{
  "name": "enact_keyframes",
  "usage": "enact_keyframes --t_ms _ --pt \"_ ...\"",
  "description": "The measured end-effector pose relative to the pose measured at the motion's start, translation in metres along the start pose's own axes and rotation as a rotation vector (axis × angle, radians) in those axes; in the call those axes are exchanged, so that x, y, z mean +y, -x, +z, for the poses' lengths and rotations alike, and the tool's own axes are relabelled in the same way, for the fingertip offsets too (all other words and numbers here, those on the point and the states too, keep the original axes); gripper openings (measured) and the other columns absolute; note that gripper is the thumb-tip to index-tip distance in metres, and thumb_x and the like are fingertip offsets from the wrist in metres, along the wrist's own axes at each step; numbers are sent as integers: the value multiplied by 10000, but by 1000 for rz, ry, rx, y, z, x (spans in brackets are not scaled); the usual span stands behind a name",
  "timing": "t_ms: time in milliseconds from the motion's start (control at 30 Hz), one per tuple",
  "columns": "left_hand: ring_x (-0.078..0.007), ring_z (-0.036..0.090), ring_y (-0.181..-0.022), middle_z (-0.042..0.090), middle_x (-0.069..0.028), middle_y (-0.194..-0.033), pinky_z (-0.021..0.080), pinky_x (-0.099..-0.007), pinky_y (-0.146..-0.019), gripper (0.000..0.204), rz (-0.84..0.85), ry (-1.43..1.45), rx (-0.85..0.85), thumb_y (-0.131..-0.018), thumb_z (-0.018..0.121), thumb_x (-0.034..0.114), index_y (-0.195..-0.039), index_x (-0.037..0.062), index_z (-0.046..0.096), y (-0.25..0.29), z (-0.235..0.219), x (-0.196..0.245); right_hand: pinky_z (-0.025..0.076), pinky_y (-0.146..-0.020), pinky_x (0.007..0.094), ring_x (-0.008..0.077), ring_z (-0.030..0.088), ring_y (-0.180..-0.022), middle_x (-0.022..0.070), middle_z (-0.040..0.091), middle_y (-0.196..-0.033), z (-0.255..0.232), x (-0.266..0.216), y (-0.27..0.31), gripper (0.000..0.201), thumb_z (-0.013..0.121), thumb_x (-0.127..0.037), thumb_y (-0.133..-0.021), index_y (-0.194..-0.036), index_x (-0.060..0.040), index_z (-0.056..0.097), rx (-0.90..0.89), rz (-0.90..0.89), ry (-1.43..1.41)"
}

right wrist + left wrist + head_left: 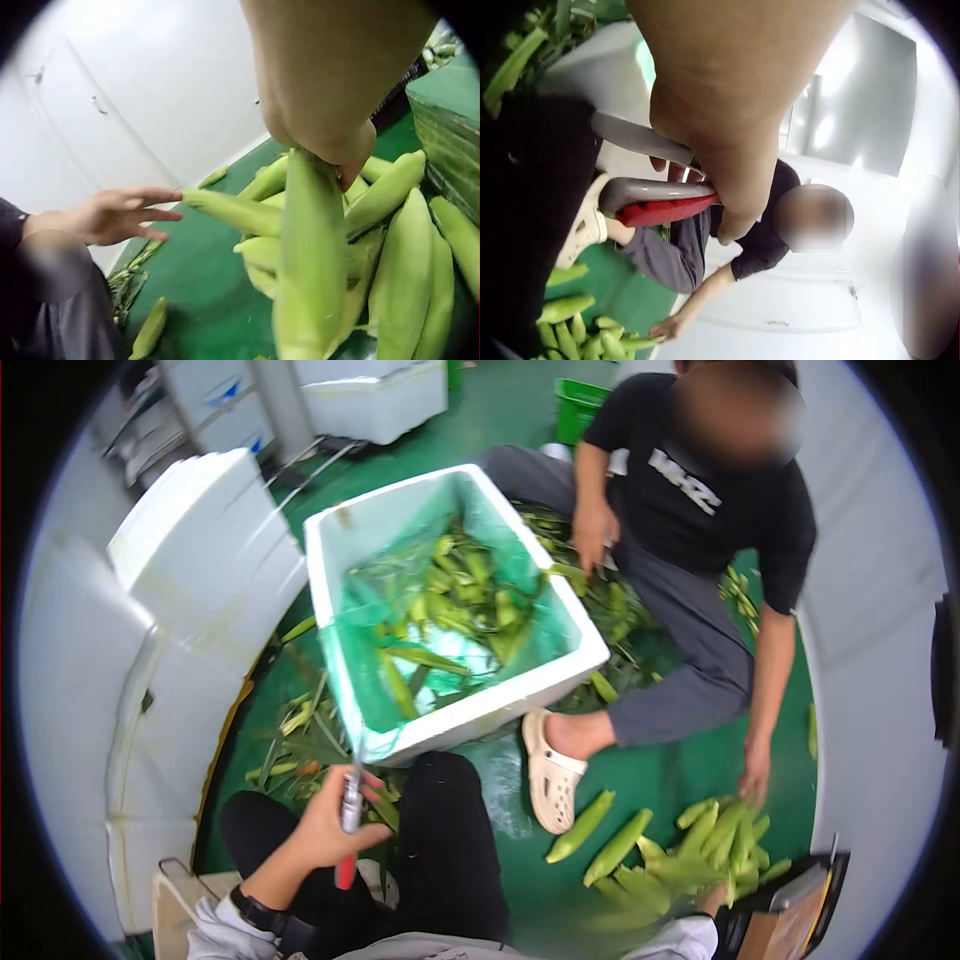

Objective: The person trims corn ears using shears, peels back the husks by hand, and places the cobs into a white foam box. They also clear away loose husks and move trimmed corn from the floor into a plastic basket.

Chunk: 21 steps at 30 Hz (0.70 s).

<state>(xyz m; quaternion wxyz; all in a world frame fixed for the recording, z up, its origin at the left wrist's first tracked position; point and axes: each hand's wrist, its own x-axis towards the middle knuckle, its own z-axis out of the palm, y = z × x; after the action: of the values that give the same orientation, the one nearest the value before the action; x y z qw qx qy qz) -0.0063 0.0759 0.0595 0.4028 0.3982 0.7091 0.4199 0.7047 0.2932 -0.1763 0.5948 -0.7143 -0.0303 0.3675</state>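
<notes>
My left hand (328, 828) holds pruning shears (667, 207) with grey metal limbs and red on the handle. They are over my lap, near the foam box's front corner; my palm hides part of them. On the right, my right hand (330, 139) grips an ear of corn (311, 255) in its pale green husk by one end. This ear hangs over a pile of husked-on corn (405, 262) on the green floor. Another person's hand (112, 217) reaches in from across, fingers spread, fingertips right at the end of an ear (232, 210).
A white foam box (455, 722) lined with green plastic holds torn husks (460, 590). Loose leaves (300, 730) lie on both sides of it. The other person (690, 510) sits opposite, a cream clog (555, 775) near two single ears. A cardboard-coloured box (790, 920) stands at lower right.
</notes>
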Motion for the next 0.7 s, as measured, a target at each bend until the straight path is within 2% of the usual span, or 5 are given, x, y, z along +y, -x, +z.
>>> enact_keyframes --t_ms 100,167,500,633,700 --pt "-183 544 -983 525 -98 -1130 455 -332 -823 608 -89 340 320 -680 762 171 -1175 59 426 26 -42 2 406 -978 445 321 503 -1151 166 509 -1299 30 -7 -31 544 470 -400 -934 -1326 -23 454 48 -177 343" --pt "-213 542 -1019 526 -106 -1143 457 -367 -860 612 -96 502 511 -749 698 297 -1238 69 410 44 -67 -5 377 -991 348 309 498 -1148 196 506 -1288 99 -9 -23 504 434 -332 -975 -1314 41 435 56 -959 812" --pt "-274 519 -1077 539 -112 -1152 418 -498 -946 838 -302 1216 825 -626 537 133 -1430 239 325 43 -96 0 484 -845 373 333 611 -977 162 639 -1065 457 112 532 248 486 -91 -895 -1102 -36 612 -2372 -1138 1046" --pt "-303 527 -1051 540 -136 -1113 421 -518 -939 842 -366 1326 929 -602 553 131 -1414 182 338 45 -108 21 480 -850 398 347 613 -988 193 639 -1091 538 292 539 348 559 -177 -810 -1112 -15 623 -2363 -759 2012" --pt "-309 497 -1158 518 -142 -1227 373 -468 -1025 776 -199 1463 728 -749 691 117 -1419 91 299 57 -124 16 502 -828 386 266 636 -965 162 654 -1067 554 387 528 374 549 -206 -842 -1157 -8 591 -2183 -1316 2175"
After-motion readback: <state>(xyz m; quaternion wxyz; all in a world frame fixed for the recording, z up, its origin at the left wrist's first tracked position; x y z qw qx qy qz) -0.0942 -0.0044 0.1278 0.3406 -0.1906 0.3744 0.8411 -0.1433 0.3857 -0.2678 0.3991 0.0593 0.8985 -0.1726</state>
